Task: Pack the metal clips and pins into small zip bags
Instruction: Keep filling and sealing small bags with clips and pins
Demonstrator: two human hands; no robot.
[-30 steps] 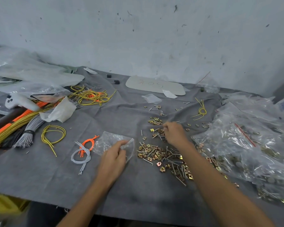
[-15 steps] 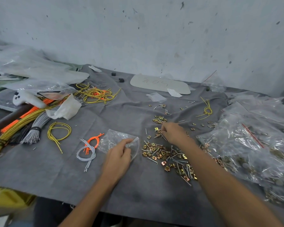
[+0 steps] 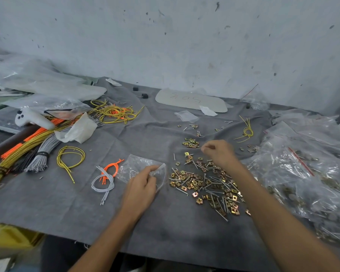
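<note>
A pile of brass-coloured metal clips and silver pins [image 3: 206,185] lies on the grey cloth [image 3: 126,138] in front of me. My left hand [image 3: 141,185] holds a small clear zip bag [image 3: 137,166] at its mouth, flat on the cloth just left of the pile. My right hand [image 3: 219,152] is raised a little above the far side of the pile, fingers curled with thumb and fingertips pinched together; whatever it pinches is too small to make out. A smaller heap of clips [image 3: 190,143] sits just left of that hand.
Filled clear bags of hardware [image 3: 306,173] crowd the right side. Bundles of yellow, orange and grey wires [image 3: 28,152] and a white controller [image 3: 30,118] lie at the left. Loose wire loops [image 3: 104,177] sit beside the bag. A grey wall stands behind.
My right hand has lifted off the pile and drawn back slightly with its fingers pinched. The left hand stays on the zip bag.
</note>
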